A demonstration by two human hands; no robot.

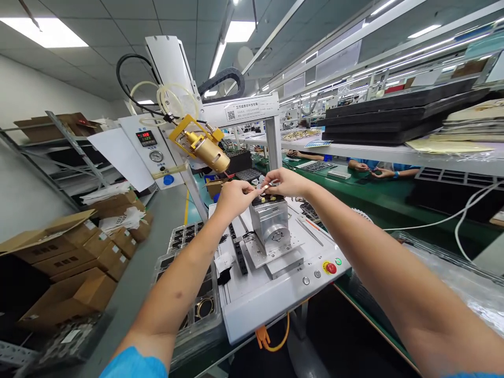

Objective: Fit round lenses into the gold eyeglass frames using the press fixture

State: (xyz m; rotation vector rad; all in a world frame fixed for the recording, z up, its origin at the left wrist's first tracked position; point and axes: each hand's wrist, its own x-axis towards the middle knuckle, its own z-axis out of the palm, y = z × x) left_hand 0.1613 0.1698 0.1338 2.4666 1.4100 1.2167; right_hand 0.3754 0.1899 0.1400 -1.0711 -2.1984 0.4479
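My left hand (235, 199) and my right hand (286, 182) meet above a machined aluminium fixture block (271, 223), and their fingertips pinch a small gold-and-silver part (264, 187). The fingers hide most of it. Along the top of the block runs a dark strip with small gold pieces (268, 199). The block is bolted to a plate on the white bed of a benchtop dispensing machine (275, 299). Overhead hangs the machine's gold syringe head (207, 149), above and left of my hands. A pair of tweezers (310, 231) lies on the bed, right of the block.
Black-celled trays holding gold rings (195, 278) sit left of the machine, and a red emergency stop button (331, 268) is on its front. Cardboard boxes (74, 252) are stacked at left. Across the green bench, a co-worker's hands (372, 170) work below a shelf of black foam trays (394, 118).
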